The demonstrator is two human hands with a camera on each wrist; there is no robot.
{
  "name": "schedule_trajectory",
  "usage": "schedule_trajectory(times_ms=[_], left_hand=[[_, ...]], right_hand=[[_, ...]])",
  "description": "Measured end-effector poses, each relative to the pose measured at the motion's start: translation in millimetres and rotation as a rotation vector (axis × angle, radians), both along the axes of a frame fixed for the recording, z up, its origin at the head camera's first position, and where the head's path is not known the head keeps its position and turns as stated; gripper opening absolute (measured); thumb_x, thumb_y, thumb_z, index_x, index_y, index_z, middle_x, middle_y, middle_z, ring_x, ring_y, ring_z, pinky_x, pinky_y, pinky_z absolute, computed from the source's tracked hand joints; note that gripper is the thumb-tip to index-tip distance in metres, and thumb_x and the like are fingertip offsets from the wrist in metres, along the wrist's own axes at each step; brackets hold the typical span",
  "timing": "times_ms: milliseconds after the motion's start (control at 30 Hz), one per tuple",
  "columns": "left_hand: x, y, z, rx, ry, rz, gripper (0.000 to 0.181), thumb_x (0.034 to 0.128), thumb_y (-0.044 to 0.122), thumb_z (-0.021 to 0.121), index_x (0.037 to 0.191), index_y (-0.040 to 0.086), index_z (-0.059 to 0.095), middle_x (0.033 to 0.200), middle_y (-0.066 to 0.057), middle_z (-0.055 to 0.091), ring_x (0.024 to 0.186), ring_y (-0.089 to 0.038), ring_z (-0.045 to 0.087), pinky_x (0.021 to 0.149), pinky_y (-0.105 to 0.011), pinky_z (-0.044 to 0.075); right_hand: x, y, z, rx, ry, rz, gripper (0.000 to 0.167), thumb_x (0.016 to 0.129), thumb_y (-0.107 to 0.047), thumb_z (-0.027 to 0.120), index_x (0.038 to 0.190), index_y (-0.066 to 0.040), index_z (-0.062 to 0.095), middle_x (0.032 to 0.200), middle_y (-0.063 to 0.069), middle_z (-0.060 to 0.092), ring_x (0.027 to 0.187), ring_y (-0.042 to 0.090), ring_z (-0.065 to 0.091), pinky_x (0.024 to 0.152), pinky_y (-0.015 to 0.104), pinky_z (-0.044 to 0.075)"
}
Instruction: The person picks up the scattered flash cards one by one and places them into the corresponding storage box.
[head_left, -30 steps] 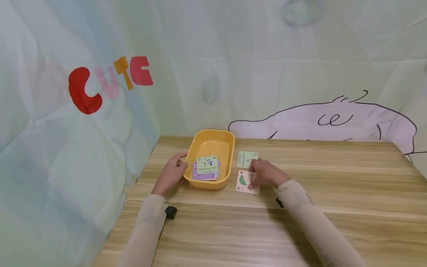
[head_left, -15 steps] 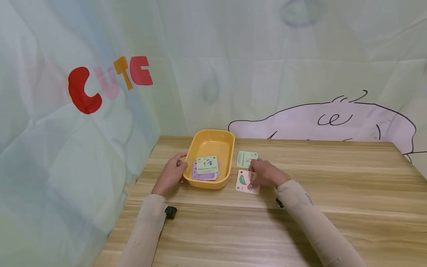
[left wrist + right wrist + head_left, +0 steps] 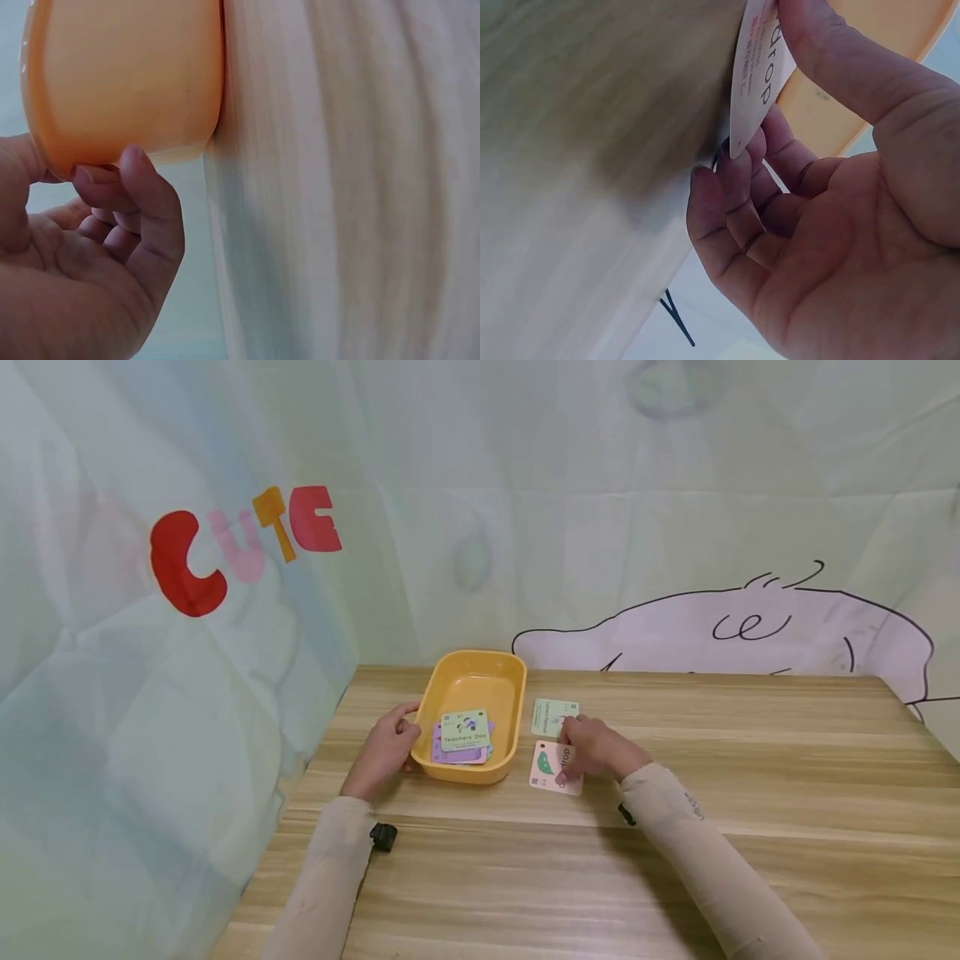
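My left hand (image 3: 385, 750) holds the near left rim of a yellow plastic tray (image 3: 515, 718). In the left wrist view its thumb is at the rim and its fingers curl against the tray's outer wall (image 3: 135, 82). Right of the tray, my right hand (image 3: 596, 748) pinches a pink card (image 3: 545, 777) with a green leaf-like picture and the letters "drop". The right wrist view has the thumb on the card's face (image 3: 751, 97) and the fingertips at its edge. Behind it a green card (image 3: 546, 717) lies flat, partly covered by that hand.
Inside the tray lies a small pile of cards, topped by a green "Teachers' Day" card (image 3: 465, 735) over a purple one (image 3: 442, 755). The wooden table (image 3: 675, 877) meets a pale printed curtain (image 3: 600, 460) at the back and left.
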State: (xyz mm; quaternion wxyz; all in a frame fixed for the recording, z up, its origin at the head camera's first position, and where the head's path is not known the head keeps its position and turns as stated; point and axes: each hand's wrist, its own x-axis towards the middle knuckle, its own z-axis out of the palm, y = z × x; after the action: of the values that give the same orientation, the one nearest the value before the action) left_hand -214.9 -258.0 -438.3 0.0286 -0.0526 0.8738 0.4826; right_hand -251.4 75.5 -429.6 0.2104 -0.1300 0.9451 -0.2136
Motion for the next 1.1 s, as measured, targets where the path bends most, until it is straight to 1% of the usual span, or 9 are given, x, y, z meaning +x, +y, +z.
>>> schedule_trajectory(times_ms=[133,267,400,567,767,833,900,1033,1100], left_hand=[[-0.3,-1.4,-0.4,-0.003,0.003,-0.003,0.05,0.1026,0.021,0.045,0.152,0.018,0.045,0.09,-0.01,0.051,0.065,-0.022,0.054,0.059,-0.034,0.054],[-0.7,-0.9,-0.6,0.007,0.009,0.003,0.049,0.1028,0.021,0.045,0.152,0.019,0.045,0.089,-0.009,0.051,0.065,-0.023,0.054,0.059,-0.034,0.054],[-0.7,-1.1,-1.6,0.017,0.005,0.003,0.049,0.1028,0.021,0.046,0.152,0.019,0.045,0.089,-0.009,0.051,0.065,-0.024,0.054,0.059,-0.034,0.054],[-0.3,-1.5,-2.3,0.026,0.005,-0.001,0.049,0.103,0.021,0.046,0.152,0.019,0.045,0.089,-0.009,0.051,0.065,-0.022,0.053,0.059,-0.034,0.054],[-0.3,-1.1,-1.4,0.022,0.014,-0.003,0.049,0.1029,0.02,0.046,0.152,0.018,0.046,0.089,-0.009,0.051,0.065,-0.023,0.053,0.058,-0.033,0.053],[-0.5,-0.9,-1.4,0.021,0.013,-0.004,0.049,0.1027,0.019,0.046,0.152,0.017,0.046,0.088,-0.009,0.051,0.065,-0.022,0.053,0.058,-0.033,0.053],[-0.2,-0.8,-1.1,0.021,0.014,-0.005,0.049,0.1026,0.019,0.046,0.152,0.017,0.045,0.088,-0.009,0.051,0.064,-0.021,0.053,0.058,-0.033,0.053],[1.0,-0.4,-0.6,0.021,0.013,-0.008,0.05,0.1024,0.02,0.046,0.152,0.017,0.045,0.088,-0.009,0.051,0.064,-0.021,0.053,0.058,-0.033,0.053],[1.2,-0.2,-0.9,0.022,0.01,-0.008,0.05,0.1024,0.02,0.046,0.152,0.018,0.045,0.088,-0.009,0.05,0.064,-0.022,0.053,0.058,-0.033,0.054]], right_hand=[[0.1,-1.9,1.5,0.005,0.034,0.022,0.051,0.072,-0.024,0.092,0.11,-0.011,0.059,0.107,0.006,0.055,0.101,0.026,0.049,0.089,0.04,0.046],[-0.9,-1.1,1.0,-0.02,0.034,0.029,0.05,0.073,-0.022,0.091,0.11,-0.011,0.06,0.108,0.006,0.054,0.1,0.026,0.051,0.09,0.04,0.046],[-2.2,3.4,-3.2,-0.092,0.017,0.046,0.05,0.074,-0.021,0.091,0.112,-0.01,0.06,0.111,0.006,0.055,0.101,0.024,0.053,0.094,0.04,0.046],[-2.2,9.6,-7.8,-0.188,-0.008,0.076,0.049,0.076,-0.019,0.089,0.112,-0.01,0.058,0.109,0.005,0.06,0.102,0.023,0.053,0.095,0.04,0.045],[-2.3,15.0,-10.7,-0.262,-0.012,0.113,0.054,0.078,-0.02,0.088,0.124,-0.013,0.059,0.12,0.006,0.061,0.107,0.025,0.053,0.102,0.047,0.043],[-3.0,17.0,-12.2,-0.274,-0.02,0.118,0.056,0.079,-0.021,0.087,0.127,-0.015,0.059,0.121,0.005,0.061,0.107,0.024,0.053,0.101,0.046,0.043],[-3.2,18.8,-13.2,-0.307,-0.045,0.125,0.054,0.082,-0.019,0.085,0.129,-0.015,0.059,0.117,0.005,0.062,0.104,0.023,0.055,0.095,0.043,0.047],[-2.7,21.7,-13.5,-0.399,-0.126,0.126,0.049,0.087,-0.013,0.079,0.13,-0.012,0.057,0.108,0.007,0.064,0.092,0.02,0.061,0.077,0.034,0.055],[-1.6,23.0,-12.5,-0.432,-0.158,0.123,0.048,0.09,-0.011,0.076,0.133,-0.012,0.056,0.108,0.008,0.064,0.089,0.02,0.063,0.073,0.034,0.057]])
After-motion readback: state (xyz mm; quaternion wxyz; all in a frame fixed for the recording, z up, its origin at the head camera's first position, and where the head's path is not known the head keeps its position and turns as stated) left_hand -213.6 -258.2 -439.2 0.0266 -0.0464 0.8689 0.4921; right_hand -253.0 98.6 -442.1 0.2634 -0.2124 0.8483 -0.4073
